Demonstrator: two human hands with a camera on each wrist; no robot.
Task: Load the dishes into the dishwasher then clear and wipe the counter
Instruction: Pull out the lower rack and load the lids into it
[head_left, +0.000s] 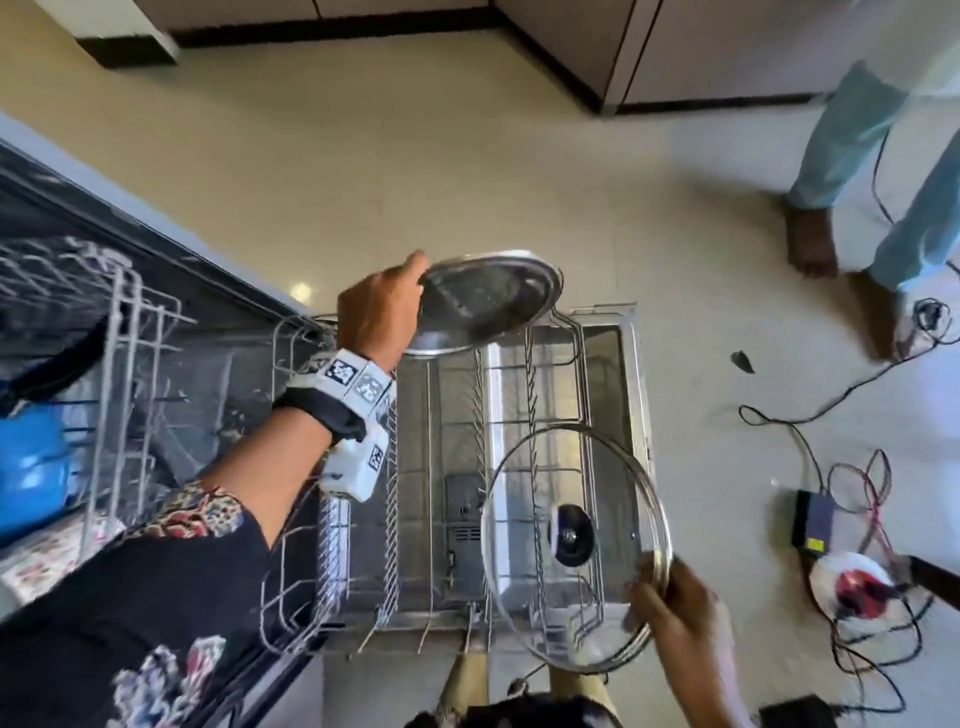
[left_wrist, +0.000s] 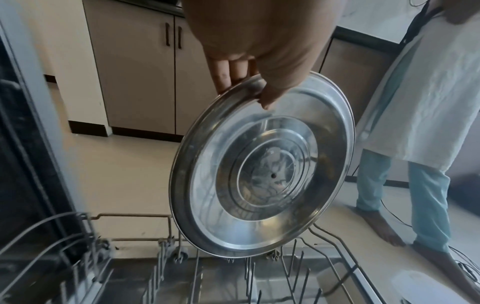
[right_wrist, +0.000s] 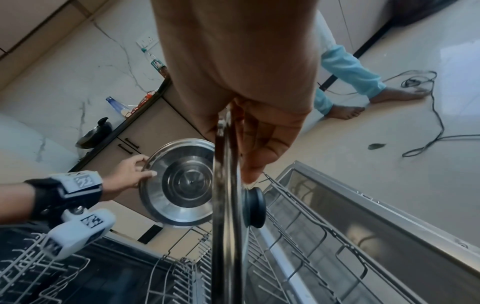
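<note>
My left hand pinches the rim of a round steel plate, thumb on its face and fingers behind; the plate hangs tilted over the far end of the pulled-out lower dishwasher rack. My right hand grips the edge of a glass lid with a steel rim and black knob, held above the rack's near right part. In the right wrist view the glass lid shows edge-on, with the steel plate and left hand beyond it.
The dishwasher door lies open under the rack. The upper rack at left holds a blue item. Another person's bare feet stand on the floor at right, among cables and a small device.
</note>
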